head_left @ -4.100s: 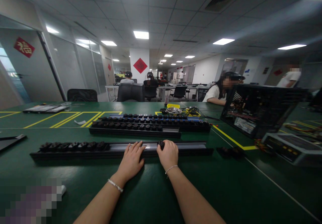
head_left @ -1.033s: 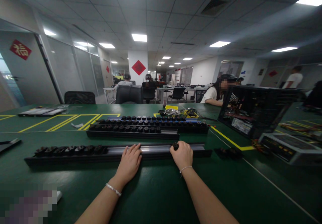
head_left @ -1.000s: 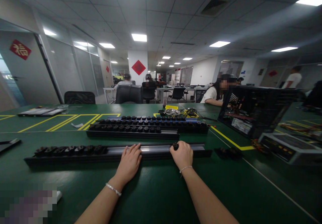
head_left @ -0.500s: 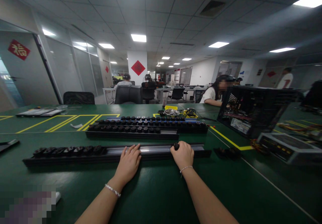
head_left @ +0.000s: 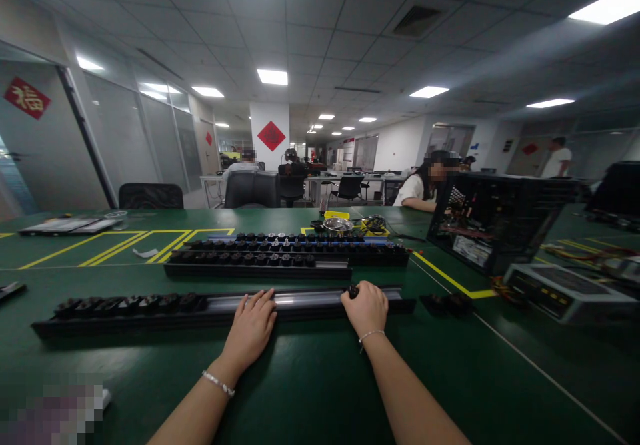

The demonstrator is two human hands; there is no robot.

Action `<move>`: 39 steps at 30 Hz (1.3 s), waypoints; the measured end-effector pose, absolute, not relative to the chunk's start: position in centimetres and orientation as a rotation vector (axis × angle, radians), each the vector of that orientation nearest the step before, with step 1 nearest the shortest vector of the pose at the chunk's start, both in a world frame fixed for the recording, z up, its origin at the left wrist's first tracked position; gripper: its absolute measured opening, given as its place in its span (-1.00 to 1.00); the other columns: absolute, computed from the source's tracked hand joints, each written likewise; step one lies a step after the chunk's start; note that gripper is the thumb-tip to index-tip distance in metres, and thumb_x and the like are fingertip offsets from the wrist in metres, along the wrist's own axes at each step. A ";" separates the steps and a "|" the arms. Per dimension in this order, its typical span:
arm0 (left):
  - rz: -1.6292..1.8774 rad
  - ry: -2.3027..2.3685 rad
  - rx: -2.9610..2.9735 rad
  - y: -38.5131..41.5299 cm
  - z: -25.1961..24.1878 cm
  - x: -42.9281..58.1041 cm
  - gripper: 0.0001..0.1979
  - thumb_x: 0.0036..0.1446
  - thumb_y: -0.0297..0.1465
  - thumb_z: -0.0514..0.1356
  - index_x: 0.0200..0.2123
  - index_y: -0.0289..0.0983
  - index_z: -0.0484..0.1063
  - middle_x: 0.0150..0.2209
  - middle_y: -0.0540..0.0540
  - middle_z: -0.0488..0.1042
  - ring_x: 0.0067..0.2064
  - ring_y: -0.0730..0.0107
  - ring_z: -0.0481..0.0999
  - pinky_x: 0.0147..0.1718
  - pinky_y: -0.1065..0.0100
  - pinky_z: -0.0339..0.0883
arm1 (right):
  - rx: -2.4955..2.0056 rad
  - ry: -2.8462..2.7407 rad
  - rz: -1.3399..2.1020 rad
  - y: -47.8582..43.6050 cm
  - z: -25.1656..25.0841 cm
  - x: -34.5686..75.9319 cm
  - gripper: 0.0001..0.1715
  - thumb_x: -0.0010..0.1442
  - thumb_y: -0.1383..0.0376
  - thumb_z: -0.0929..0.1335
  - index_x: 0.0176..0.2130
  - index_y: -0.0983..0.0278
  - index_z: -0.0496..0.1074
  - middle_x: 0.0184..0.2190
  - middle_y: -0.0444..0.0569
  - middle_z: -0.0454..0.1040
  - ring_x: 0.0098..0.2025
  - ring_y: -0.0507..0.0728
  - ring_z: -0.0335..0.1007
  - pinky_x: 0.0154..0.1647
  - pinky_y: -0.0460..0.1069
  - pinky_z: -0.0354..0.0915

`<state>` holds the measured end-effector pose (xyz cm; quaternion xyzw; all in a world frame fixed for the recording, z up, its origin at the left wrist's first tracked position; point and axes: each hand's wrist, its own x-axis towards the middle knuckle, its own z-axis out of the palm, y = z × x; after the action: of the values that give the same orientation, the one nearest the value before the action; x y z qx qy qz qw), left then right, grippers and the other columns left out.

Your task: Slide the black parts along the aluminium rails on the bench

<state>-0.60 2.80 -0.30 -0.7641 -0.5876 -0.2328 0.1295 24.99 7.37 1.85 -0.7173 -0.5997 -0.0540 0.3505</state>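
Observation:
A long black rail with a shiny metallic channel lies across the green table in front of me. Several round black modules sit in a row at its left part. My left hand rests on the rail's middle, fingers stretched out over the near edge and channel. At the right part, my right hand has its fingers closed around a small black module, most of it hidden by the hand. The module is at the channel; whether it is seated in it, I cannot tell.
Behind are more black rails filled with modules. Loose black pieces lie right of the near rail. Farther right stand an open computer case and a power supply unit. A metal bowl and cables sit at the back, near a seated person.
The view has shifted slightly, so most things appear a little farther left. My right hand with the module has moved slightly right along the rail. My left hand stays on it.

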 end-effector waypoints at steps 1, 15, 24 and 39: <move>-0.677 -1.707 -2.219 2.8 -0.3 -0.6 -0.74 0.18 -0.32 -0.07 -0.20 -0.14 0.39 0.12 -0.02 0.30 0.15 0.20 0.24 0.13 -0.03 0.01 | -1.867 -1.543 -0.139 7.5 1.8 25.1 -0.83 -0.02 0.21 0.25 -0.43 0.27 0.32 -0.35 0.02 0.42 -0.16 0.19 0.26 -0.05 0.05 0.02; -0.681 -1.681 -2.201 2.8 -0.4 -0.6 -0.73 0.18 -0.32 -0.07 -0.19 -0.15 0.40 0.11 -0.02 0.31 0.14 0.21 0.24 0.13 0.00 0.02 | -1.990 -1.443 -0.117 8.1 1.5 27.1 -0.68 -0.03 0.16 0.24 -0.31 0.30 0.38 -0.23 0.11 0.44 -0.03 0.27 0.20 0.07 0.18 -0.12; -0.673 -1.716 -2.210 2.8 -0.3 -0.5 -0.73 0.19 -0.33 -0.07 -0.21 -0.17 0.40 0.12 -0.02 0.31 0.14 0.20 0.24 0.13 -0.01 0.02 | -2.031 -1.569 -0.077 8.3 1.5 28.9 -0.58 0.01 0.08 0.21 -0.22 0.29 0.37 -0.08 0.09 0.37 0.08 0.28 0.09 0.11 0.17 -0.13; -0.683 -1.709 -2.207 2.8 -0.3 -0.4 -0.73 0.19 -0.33 -0.08 -0.21 -0.16 0.39 0.12 -0.02 0.31 0.15 0.21 0.23 0.13 -0.01 0.01 | -1.986 -1.508 -0.107 8.5 0.7 30.2 -0.59 0.01 0.11 0.21 -0.21 0.29 0.35 -0.09 0.09 0.40 0.08 0.26 0.11 0.14 0.21 -0.17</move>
<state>-0.43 2.78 -0.29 -0.7611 -0.5894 -0.2356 0.1337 30.24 8.48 0.72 -0.7545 -0.5730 -0.0408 0.3174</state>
